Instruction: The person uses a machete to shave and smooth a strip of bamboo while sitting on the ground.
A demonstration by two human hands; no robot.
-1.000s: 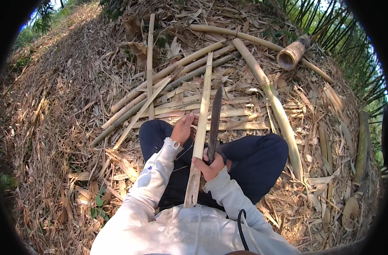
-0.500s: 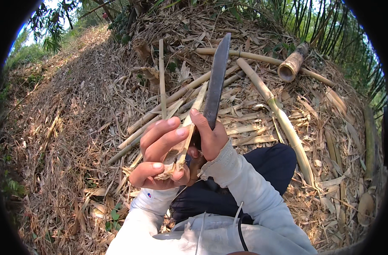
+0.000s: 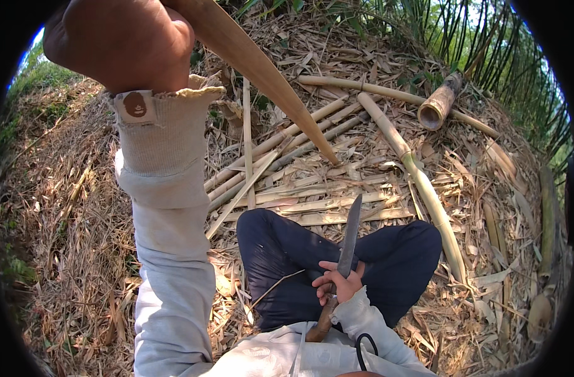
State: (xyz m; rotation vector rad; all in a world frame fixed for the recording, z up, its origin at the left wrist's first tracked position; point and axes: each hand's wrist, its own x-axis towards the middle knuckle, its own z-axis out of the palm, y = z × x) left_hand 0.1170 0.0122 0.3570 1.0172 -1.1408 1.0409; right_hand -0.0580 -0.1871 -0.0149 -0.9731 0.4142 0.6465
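My left hand point(image 3: 123, 44) is raised high at the upper left, closed in a fist with its back toward me. A split bamboo strip point(image 3: 262, 72) comes out of that fist and slopes down to the right, tapering to a tip above the ground. The held end of the strip is hidden behind the fist and the picture's edge. Low over my lap, my right hand point(image 3: 340, 284) is loosely closed on a long knife point(image 3: 349, 242), some fingers partly spread. The dark blade points up and away; its brown handle lies close to my waist.
Several split bamboo strips point(image 3: 337, 204) lie beyond my crossed legs point(image 3: 281, 264). A long bamboo pole point(image 3: 419, 169) slants down at the right. Near it lies a short, thick hollow bamboo piece point(image 3: 433, 113). Dry leaf litter point(image 3: 67, 251) covers the ground.
My left hand has swung up and left with the bamboo strip, away from my right hand. My right hand has lowered the knife from chest height to my lap.
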